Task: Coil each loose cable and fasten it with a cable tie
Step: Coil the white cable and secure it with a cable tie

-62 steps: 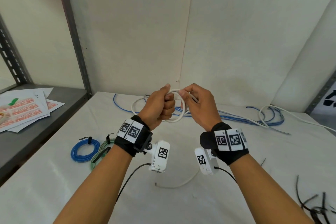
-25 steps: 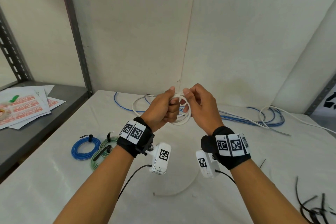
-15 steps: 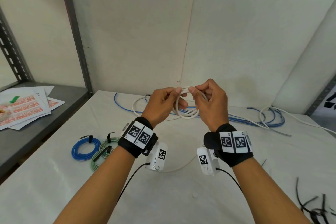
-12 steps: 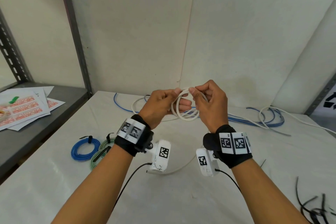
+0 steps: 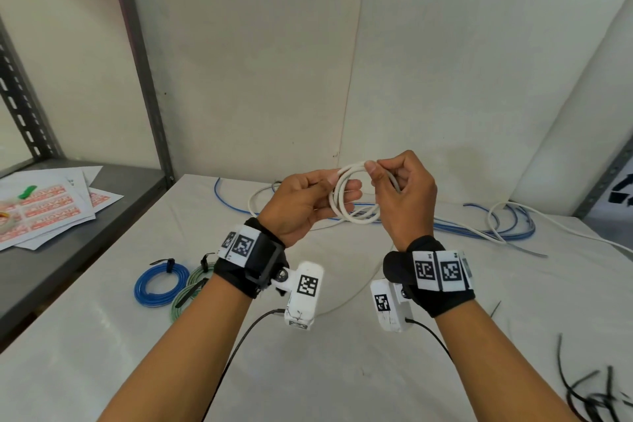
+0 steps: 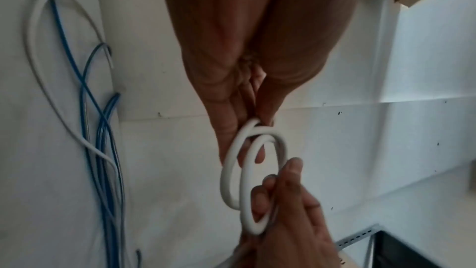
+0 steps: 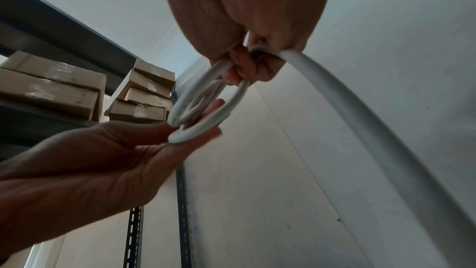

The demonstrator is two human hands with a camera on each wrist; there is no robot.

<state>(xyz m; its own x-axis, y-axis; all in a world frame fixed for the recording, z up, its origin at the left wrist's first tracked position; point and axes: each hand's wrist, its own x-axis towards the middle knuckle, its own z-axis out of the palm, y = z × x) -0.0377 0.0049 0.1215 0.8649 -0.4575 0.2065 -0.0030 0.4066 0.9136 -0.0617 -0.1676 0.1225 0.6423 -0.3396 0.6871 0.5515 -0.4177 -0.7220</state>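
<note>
- The white cable [image 5: 352,197] is held up in the air above the table [image 5: 342,370], wound into a small coil of a few turns between the two hands, in the middle of the head view
- The left hand [image 5: 301,205] holds the coil's 9 o'clock side: the thumb presses the turns against nearly straight fingers, which reach through the ring; it grasps the cable and nothing else
- The right hand [image 5: 402,195] pinches the cable at the coil's 12 to 1 o'clock edge, fingers curled round it; in the right wrist view the free length [image 7: 373,129] leaves this hand and sweeps down toward 5 o'clock
- The relation that matters, as I judge it: the coil stands on edge, its opening facing the wearer, and the uncoiled tail [image 5: 346,298] hangs from the right hand's side toward the table at 6 o'clock; so the right hand is the nearer one to feed the next turn, while the left keeps the ring together
- No tie is on this coil yet; loose black cable ties [image 5: 589,394] lie at 4 o'clock, well apart from both hands, nearer the right
- A tied blue coil [image 5: 161,284] and a tied green coil [image 5: 190,291] lie at 8 o'clock; loose blue cables [image 5: 479,229] and another white cable lie at 2 o'clock
</note>
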